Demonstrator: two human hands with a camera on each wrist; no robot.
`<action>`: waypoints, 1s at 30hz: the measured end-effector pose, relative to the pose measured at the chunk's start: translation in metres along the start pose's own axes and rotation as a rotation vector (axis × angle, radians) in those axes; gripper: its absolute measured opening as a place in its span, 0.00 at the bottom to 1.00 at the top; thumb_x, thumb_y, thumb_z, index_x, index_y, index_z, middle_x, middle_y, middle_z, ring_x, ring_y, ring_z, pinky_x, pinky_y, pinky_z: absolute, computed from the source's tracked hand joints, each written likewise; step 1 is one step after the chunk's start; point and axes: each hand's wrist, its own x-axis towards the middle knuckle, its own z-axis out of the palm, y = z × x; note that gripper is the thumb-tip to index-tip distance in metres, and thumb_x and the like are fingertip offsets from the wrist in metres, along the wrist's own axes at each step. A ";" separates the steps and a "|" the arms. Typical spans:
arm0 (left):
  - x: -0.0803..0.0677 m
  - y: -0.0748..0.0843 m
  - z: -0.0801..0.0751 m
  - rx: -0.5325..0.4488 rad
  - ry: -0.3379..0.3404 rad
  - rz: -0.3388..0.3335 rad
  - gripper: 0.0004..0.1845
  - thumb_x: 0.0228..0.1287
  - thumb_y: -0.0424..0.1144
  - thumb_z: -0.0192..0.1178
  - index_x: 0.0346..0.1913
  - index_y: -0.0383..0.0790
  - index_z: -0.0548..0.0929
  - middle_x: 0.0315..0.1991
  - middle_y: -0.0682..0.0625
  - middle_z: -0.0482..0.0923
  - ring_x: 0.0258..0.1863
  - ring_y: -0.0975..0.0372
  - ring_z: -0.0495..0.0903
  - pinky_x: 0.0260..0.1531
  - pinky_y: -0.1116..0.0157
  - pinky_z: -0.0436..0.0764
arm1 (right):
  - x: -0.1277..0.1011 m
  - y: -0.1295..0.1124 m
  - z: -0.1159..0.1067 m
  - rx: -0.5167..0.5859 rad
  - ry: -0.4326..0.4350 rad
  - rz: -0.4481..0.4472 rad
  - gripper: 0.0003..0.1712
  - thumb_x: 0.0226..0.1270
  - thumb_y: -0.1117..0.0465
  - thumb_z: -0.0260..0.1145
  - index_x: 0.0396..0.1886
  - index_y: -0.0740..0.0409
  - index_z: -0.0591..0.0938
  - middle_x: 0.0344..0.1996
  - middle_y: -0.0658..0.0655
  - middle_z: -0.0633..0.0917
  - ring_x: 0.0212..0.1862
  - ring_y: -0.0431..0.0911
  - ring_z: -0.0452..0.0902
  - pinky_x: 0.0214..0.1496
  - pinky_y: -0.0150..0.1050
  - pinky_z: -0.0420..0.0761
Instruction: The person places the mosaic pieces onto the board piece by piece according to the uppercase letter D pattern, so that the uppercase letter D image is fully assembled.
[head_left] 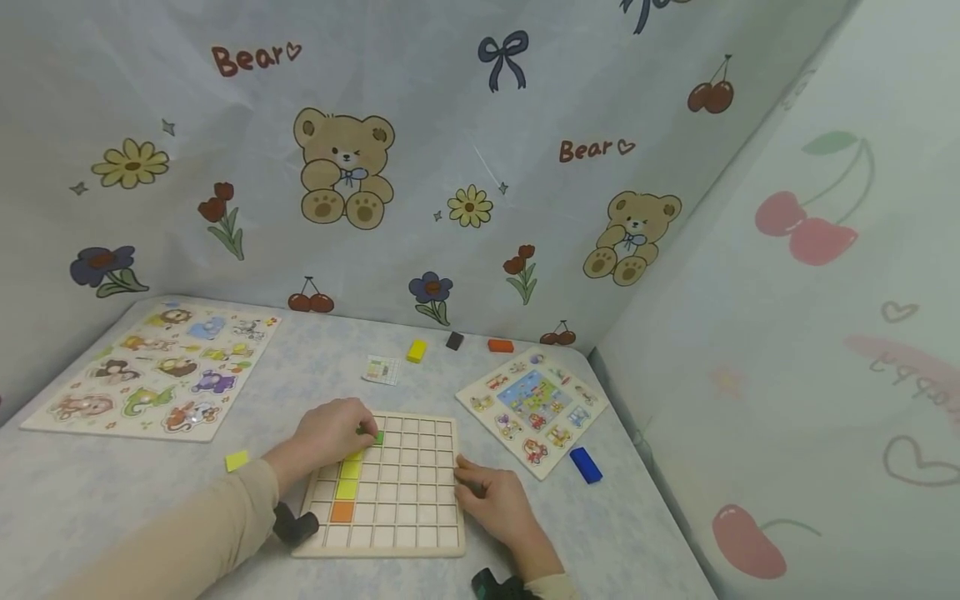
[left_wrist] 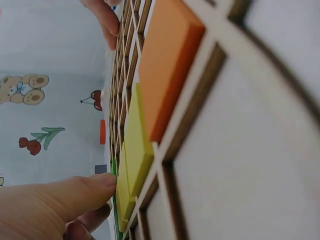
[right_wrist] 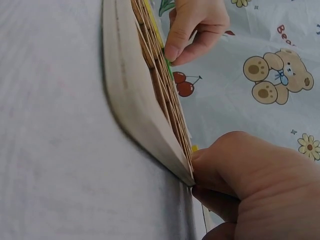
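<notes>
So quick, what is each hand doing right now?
Left hand: fingers pinch a green piece on the grid board.
Right hand: fingers rest against the board's right edge; holds nothing.

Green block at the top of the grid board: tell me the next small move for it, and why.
Probably press the green block flat into its square, then let go. The left hand pinches it at the board, right above the yellow blocks and orange block filling that column, while the right hand steadies the board's edge.
</notes>
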 end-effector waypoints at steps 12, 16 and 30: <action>-0.032 -0.002 -0.037 -0.073 0.053 -0.147 0.12 0.67 0.52 0.69 0.48 0.54 0.91 0.48 0.55 0.88 0.50 0.54 0.85 0.35 0.55 0.81 | -0.001 0.000 0.003 -0.012 -0.005 -0.004 0.15 0.69 0.58 0.69 0.53 0.54 0.89 0.60 0.51 0.85 0.60 0.48 0.84 0.61 0.48 0.82; -0.054 -0.012 -0.058 -0.104 0.095 -0.205 0.18 0.67 0.54 0.68 0.52 0.49 0.90 0.51 0.49 0.87 0.54 0.48 0.83 0.38 0.53 0.81 | 0.000 0.000 0.001 -0.005 -0.005 0.005 0.15 0.69 0.58 0.69 0.53 0.55 0.89 0.60 0.52 0.85 0.60 0.48 0.84 0.61 0.48 0.82; -0.091 -0.078 -0.082 -0.094 0.006 -0.337 0.20 0.65 0.48 0.69 0.56 0.42 0.86 0.48 0.46 0.86 0.47 0.50 0.83 0.39 0.48 0.78 | 0.001 -0.001 -0.002 0.035 -0.006 0.018 0.15 0.70 0.57 0.69 0.53 0.55 0.89 0.60 0.52 0.85 0.60 0.48 0.83 0.62 0.46 0.81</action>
